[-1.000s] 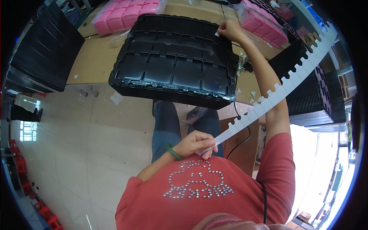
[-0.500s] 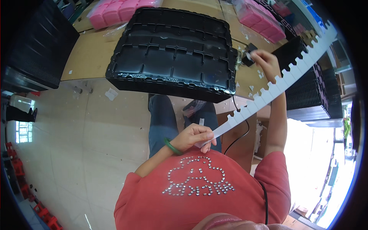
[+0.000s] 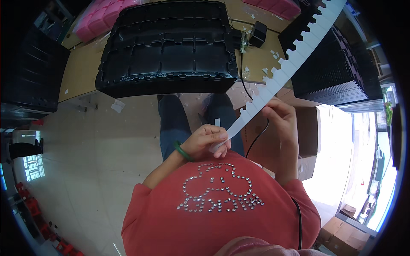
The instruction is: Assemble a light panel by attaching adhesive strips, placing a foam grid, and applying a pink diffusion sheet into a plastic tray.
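Observation:
A long white strip (image 3: 294,61) with a notched edge runs from my lap up to the far right, slightly curved. Closed round its near end is my left hand (image 3: 201,143), wearing a green bangle (image 3: 183,151). A short white tab (image 3: 217,123) sticks up beside these fingers. My right hand (image 3: 283,120) pinches the strip's plain lower edge, part of the way up; the fingertips are partly hidden there. Beyond my knees a stack of black moulded trays (image 3: 168,51) rests on the table's front edge.
A small black block (image 3: 258,34) stands right of the trays, among white scraps. Black tray stacks (image 3: 331,70) rise at the right, others (image 3: 32,72) at the left. Pink packs (image 3: 102,17) lie behind. A black cable (image 3: 251,145) hangs near my right hand; a cardboard box (image 3: 308,132) stands below.
My right hand has come back from beside the black block to the strip's lower edge. My left hand still holds the near end. The whole view has shifted a little.

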A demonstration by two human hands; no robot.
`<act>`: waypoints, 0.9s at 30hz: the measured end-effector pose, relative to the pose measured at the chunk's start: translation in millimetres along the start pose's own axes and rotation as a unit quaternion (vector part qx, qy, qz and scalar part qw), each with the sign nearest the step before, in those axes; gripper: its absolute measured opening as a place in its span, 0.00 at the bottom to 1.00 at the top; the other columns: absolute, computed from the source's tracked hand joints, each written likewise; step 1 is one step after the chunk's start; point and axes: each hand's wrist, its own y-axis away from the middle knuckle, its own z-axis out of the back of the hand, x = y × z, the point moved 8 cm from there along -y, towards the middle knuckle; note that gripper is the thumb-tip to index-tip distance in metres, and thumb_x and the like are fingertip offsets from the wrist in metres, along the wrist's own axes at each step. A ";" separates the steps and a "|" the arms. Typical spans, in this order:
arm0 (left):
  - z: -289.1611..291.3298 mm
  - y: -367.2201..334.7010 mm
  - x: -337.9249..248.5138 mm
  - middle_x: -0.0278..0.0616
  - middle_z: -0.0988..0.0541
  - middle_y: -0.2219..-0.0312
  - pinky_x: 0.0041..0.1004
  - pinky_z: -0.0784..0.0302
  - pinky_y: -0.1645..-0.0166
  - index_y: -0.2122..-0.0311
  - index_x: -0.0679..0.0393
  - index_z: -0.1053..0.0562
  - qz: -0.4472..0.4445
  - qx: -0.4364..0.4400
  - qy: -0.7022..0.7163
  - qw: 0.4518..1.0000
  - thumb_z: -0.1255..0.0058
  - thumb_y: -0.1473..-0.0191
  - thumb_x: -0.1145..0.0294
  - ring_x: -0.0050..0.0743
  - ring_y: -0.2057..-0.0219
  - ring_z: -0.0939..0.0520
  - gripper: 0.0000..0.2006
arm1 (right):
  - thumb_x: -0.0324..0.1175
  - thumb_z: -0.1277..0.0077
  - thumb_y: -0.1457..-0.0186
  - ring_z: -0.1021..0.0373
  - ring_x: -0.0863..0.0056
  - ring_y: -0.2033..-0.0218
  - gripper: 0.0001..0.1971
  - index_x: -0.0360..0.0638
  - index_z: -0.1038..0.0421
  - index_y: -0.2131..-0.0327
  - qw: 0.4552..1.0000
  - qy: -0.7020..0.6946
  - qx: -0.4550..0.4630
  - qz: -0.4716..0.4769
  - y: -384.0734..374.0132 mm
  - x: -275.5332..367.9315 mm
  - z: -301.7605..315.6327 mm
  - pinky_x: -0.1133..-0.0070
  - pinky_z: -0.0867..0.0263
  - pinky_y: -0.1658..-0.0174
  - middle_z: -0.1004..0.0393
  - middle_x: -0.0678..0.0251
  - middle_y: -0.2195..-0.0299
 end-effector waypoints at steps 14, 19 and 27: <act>3.0 31.1 -18.8 0.37 0.25 0.84 0.24 0.24 0.64 0.67 0.66 0.24 -0.095 -0.009 0.018 0.995 0.55 0.34 0.64 0.22 0.79 0.22 0.16 | 0.28 0.42 0.46 0.29 0.81 0.63 0.08 0.41 0.25 0.62 0.971 -0.161 0.172 -0.050 -47.1 -7.0 -63.3 0.83 0.35 0.58 0.25 0.70 0.65; 7.0 69.6 -43.6 0.38 0.22 0.81 0.21 0.25 0.67 0.66 0.68 0.22 -0.118 -0.023 -0.080 0.990 0.54 0.34 0.65 0.21 0.78 0.21 0.15 | 0.35 0.42 0.42 0.30 0.86 0.66 0.10 0.41 0.23 0.60 0.992 0.004 0.124 0.023 -117.4 43.1 -67.8 0.86 0.36 0.62 0.24 0.73 0.68; 17.5 112.3 -75.4 0.39 0.21 0.80 0.20 0.25 0.68 0.65 0.68 0.23 -0.141 -0.042 -0.114 0.983 0.54 0.34 0.65 0.22 0.77 0.20 0.15 | 0.43 0.43 0.42 0.31 0.83 0.71 0.16 0.38 0.21 0.62 0.893 0.293 0.191 0.281 -292.7 119.7 -226.5 0.82 0.35 0.64 0.24 0.69 0.73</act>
